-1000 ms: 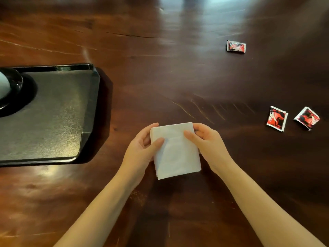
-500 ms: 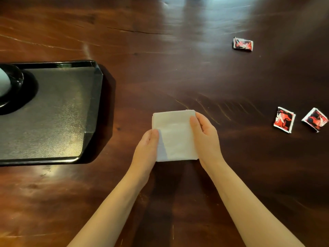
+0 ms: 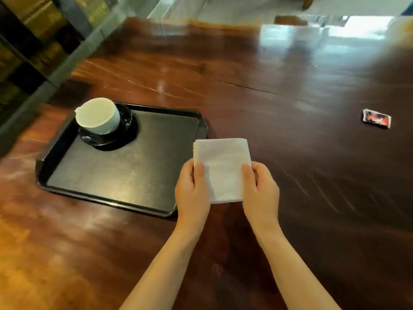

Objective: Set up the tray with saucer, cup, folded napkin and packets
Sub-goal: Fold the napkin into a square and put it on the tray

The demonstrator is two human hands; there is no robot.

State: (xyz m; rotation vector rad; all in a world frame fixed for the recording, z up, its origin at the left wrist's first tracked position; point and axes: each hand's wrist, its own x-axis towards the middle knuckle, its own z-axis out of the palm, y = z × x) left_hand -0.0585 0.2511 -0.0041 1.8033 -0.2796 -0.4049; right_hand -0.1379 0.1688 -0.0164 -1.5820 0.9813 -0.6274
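A folded white napkin (image 3: 223, 166) is held between both hands just right of the black tray (image 3: 107, 175). My left hand (image 3: 192, 193) pinches its left edge, thumb on top. My right hand (image 3: 261, 191) pinches its right edge the same way. The napkin's far left corner overlaps the tray's right rim. A white cup (image 3: 98, 115) stands on a dark saucer (image 3: 107, 135) in the tray's far left corner. One red and black packet (image 3: 376, 118) lies on the table far to the right.
The dark polished wooden table (image 3: 290, 86) stretches far ahead and to the right. A shelf or cabinet front (image 3: 26, 41) runs along the table's left side. The tray's near and right floor is bare.
The view has swung left and up, bringing the whole tray and cup into sight. Both hands have carried the napkin leftward to the tray's right rim. Two packets have left the view.
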